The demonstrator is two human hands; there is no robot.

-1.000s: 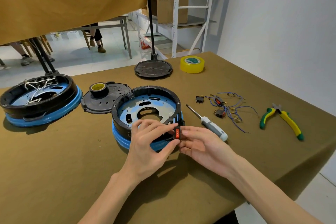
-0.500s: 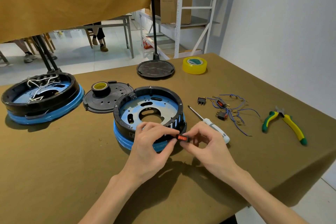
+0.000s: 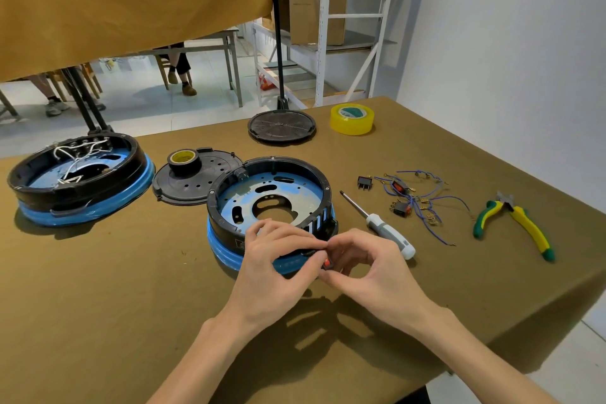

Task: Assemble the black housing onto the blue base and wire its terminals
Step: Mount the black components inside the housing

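Observation:
The black ring housing (image 3: 314, 174) sits on the blue base (image 3: 223, 249) in the middle of the table. My left hand (image 3: 272, 269) grips the housing's near wall, fingers over the rim and thumb outside. My right hand (image 3: 364, 266) pinches a small black rocker switch with a red face (image 3: 327, 262) against the housing's near-right wall. Blue wires with brass terminals (image 3: 423, 200) lie to the right with two more red switches. A small black connector (image 3: 365, 182) lies beside them.
A screwdriver (image 3: 380, 226) lies just right of my right hand. Yellow-green pliers (image 3: 518, 223) lie far right. A second wired housing on a blue base (image 3: 78, 180) stands far left. A black lid (image 3: 196, 180) carries black tape (image 3: 183, 159). Yellow tape (image 3: 352, 119) and a stand foot (image 3: 281, 126) are behind.
My right hand has turned the red switch and brought it in against the housing's near-right wall. My left hand has kept its grip on the rim.

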